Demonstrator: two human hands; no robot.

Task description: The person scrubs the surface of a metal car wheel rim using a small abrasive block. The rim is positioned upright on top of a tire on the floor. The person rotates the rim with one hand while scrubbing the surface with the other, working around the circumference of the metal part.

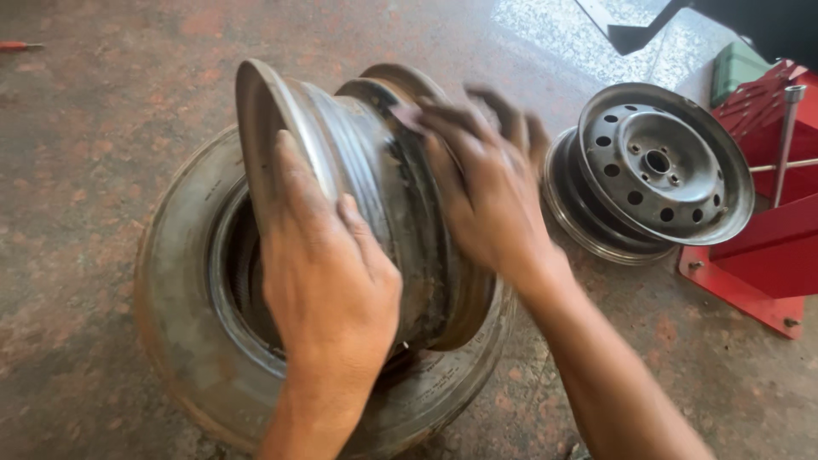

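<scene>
A worn tyre (pixel 183 341) lies flat on the floor. A bare steel wheel rim (pixel 366 149) stands on edge, tilted, with its lower part inside the tyre's opening. My left hand (pixel 328 281) grips the rim's near flange, thumb over its edge. My right hand (pixel 477 179), blurred, presses on the rim's far side with fingers spread over the barrel. Both hands are dirty with grease.
A second steel rim (pixel 656 166) with bolt holes leans against a red machine (pixel 767 247) at the right. A metal rod (pixel 786 140) stands up from that machine. A green box (pixel 737 68) sits behind it. The floor is stained concrete, with a red-handled tool (pixel 19 45) at far left.
</scene>
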